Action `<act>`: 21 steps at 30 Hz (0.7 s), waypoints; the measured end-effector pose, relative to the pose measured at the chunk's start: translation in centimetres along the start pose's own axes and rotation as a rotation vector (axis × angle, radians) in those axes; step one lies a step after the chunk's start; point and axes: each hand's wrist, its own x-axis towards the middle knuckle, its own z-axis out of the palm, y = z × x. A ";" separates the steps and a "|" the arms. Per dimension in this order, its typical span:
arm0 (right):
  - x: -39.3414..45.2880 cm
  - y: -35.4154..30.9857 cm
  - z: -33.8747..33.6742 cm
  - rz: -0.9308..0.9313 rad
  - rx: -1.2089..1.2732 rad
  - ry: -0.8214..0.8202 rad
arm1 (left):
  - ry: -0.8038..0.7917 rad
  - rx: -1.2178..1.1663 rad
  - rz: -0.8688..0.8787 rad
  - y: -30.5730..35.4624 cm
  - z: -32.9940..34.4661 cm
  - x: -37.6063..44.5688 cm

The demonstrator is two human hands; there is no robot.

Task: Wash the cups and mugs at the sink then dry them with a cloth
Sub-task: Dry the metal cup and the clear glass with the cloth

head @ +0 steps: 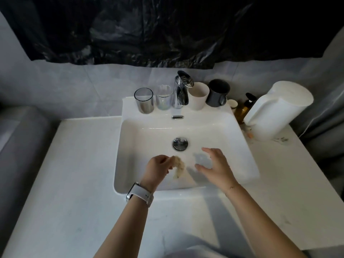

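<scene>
Cups (198,95) stand behind the basin; left hand (158,169) pinches a crumpled cloth (179,167), right hand (216,165) spread.

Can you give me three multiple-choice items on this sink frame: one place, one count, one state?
1. Where does the dark grey mug stand?
A. in the basin
B. on the sink ledge right of the tap
C. on the counter left of the sink

2. How many drinking vessels stand left of the tap?
A. two
B. none
C. four

3. What does the left hand hold?
A. a mug
B. nothing
C. a small beige cloth

Key: 1 B, it sits beside the white cup; 2 A, a smoked glass and a clear glass; 3 C, fingers pinch it over the basin.
</scene>
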 end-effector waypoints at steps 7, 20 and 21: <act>0.3 -1.1 3.4 -0.169 0.077 -0.196 | -0.137 -0.011 0.106 2.1 0.2 -0.3; 1.8 -5.5 3.6 0.148 0.940 -0.164 | -0.218 -0.695 -0.439 -1.6 0.0 -0.1; 1.6 -5.8 4.0 0.184 0.966 -0.123 | -0.261 -0.845 -0.479 -1.7 0.6 -0.1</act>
